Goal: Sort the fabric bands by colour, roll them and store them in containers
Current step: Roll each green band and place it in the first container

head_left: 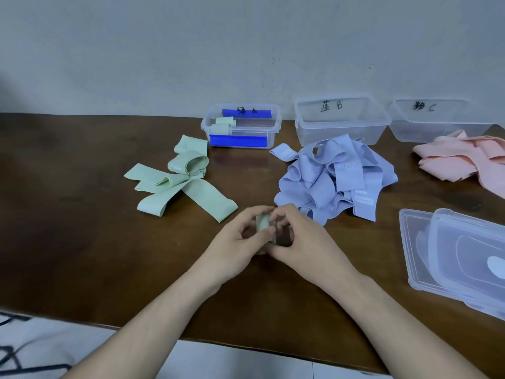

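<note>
Both hands, left hand [240, 236] and right hand [297, 242], are pinching a green band [263, 222] into a roll over the table [82, 242]; keeping it tight and edges even should help.

The middle tub [341, 120] is showing handwritten "蓝 B", the right tub [437, 119] is carrying a smudged character and "C", the left tub [241, 125] is bearing blurred writing ending perhaps in "A", and a blue band [348, 173] is displaying "20".

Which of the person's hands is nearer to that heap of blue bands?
Right hand: it sits just in front of the blue bands, nearly touching. Left hand lies farther left.
</note>
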### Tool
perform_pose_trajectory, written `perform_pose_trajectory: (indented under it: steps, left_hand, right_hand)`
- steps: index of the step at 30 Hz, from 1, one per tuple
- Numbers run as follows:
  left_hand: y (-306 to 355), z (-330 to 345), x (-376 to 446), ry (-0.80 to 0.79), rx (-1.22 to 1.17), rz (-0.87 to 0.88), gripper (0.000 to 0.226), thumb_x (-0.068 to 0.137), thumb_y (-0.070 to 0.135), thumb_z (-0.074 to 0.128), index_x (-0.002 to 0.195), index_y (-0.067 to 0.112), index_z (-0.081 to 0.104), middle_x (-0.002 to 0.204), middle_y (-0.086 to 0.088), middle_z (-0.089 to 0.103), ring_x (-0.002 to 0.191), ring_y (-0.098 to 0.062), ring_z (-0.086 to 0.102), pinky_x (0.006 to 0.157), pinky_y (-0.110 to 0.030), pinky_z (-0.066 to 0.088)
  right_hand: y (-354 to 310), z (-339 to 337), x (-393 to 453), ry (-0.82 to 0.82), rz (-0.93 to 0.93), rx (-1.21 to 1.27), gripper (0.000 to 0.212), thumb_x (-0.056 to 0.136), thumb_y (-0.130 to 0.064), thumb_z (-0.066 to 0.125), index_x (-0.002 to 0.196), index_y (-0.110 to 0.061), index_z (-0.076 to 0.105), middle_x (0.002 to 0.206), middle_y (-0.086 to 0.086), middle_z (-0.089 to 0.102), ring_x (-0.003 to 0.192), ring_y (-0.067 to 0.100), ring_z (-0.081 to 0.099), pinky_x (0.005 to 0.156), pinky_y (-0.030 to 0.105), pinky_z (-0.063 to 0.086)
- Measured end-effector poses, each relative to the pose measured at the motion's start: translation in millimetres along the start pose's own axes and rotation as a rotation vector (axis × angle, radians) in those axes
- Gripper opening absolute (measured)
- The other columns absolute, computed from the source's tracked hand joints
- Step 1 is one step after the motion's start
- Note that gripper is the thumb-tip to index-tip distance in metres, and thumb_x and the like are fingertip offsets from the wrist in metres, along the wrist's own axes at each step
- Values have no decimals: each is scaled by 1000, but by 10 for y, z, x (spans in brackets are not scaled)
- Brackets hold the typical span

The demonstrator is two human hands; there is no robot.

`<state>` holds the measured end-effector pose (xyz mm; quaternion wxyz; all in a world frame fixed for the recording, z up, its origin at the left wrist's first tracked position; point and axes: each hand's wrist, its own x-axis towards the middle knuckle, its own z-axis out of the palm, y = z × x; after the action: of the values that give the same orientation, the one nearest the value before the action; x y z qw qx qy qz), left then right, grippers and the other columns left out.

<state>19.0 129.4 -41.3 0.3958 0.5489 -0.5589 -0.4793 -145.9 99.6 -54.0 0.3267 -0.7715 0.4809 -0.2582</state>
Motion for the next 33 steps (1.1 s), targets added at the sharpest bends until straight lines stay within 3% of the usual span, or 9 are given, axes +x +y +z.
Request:
perform_pose_trajectory:
  steps: [3, 7, 10, 15, 20, 22, 25, 29, 33]
  left_hand:
    - [11, 27, 1, 27, 13, 25, 34, 97, 17, 62, 121, 41, 63, 106, 5, 69, 99, -12, 64, 76, -19, 52]
    - [53, -70, 55, 32, 22, 21, 56, 92, 19, 68, 133, 53, 50, 107, 5, 67, 100, -9, 62, 84, -21, 52]
    - [70, -190, 150, 21, 10, 18, 66, 89, 18, 73, 138, 52, 44, 106, 5, 68, 100, -9, 62, 89, -23, 51]
    - [89, -463, 405, 22, -16, -35, 59, 86, 26, 76, 132, 50, 49, 112, 8, 65, 105, -10, 61, 85, -21, 51]
    - [124, -827, 735, 14, -109, -48, 47, 85, 21, 77, 123, 37, 56, 113, 2, 68, 105, -17, 65, 92, -35, 55]
    - [145, -1010, 866, 20, -85, -34, 41, 85, 21, 76, 119, 35, 57, 110, 5, 68, 102, -12, 65, 89, -31, 56]
    - [154, -1315, 1087, 23, -74, -48, 33, 87, 22, 75, 113, 34, 60, 108, 8, 70, 100, -10, 67, 89, -32, 57]
    - [197, -1665, 1351, -38, -16, -8, 24, 87, 22, 74, 108, 31, 66, 101, 10, 74, 96, -7, 68, 80, -25, 54]
    - [233, -1825, 1627, -58, 96, 101, 24, 84, 19, 77, 105, 30, 69, 88, 8, 73, 76, -2, 61, 73, -18, 51]
  right_hand:
    - [-25, 6, 15, 37, 9, -10, 45, 78, -41, 78, 101, -43, 39, 93, -16, 48, 82, 0, 51, 63, 17, 39]
    - [-80, -15, 95, 40, 5, -39, 73, 79, -43, 77, 137, -42, 32, 129, -20, 35, 110, 1, 49, 85, 24, 48]
    - [-156, -18, 236, 4, -2, -116, 76, 83, -44, 72, 146, -40, 31, 144, -16, 34, 117, 8, 50, 84, 24, 46]
    - [-293, 68, 565, 58, 16, -159, 64, 83, -42, 70, 140, -36, 41, 122, -17, 57, 101, 3, 54, 70, 15, 42]
    - [-440, 205, 968, 178, 28, -69, 61, 80, -38, 73, 135, -37, 46, 123, -22, 57, 111, 1, 54, 87, 26, 51]
    - [-480, 260, 1142, 185, 24, -16, 67, 78, -43, 74, 138, -38, 46, 128, -23, 56, 116, -2, 52, 93, 25, 49]
    - [-492, 299, 1366, 193, 22, 84, 72, 75, -56, 69, 141, -40, 47, 125, -24, 58, 107, -1, 57, 89, 22, 50]
    - [-432, 252, 1637, 272, -40, -44, 52, 84, -39, 73, 134, -38, 58, 111, -22, 60, 89, 7, 56, 81, 21, 47]
    - [-486, 118, 1919, 259, -197, -320, 46, 88, -34, 72, 132, -31, 60, 119, -20, 58, 104, -1, 51, 91, 18, 40]
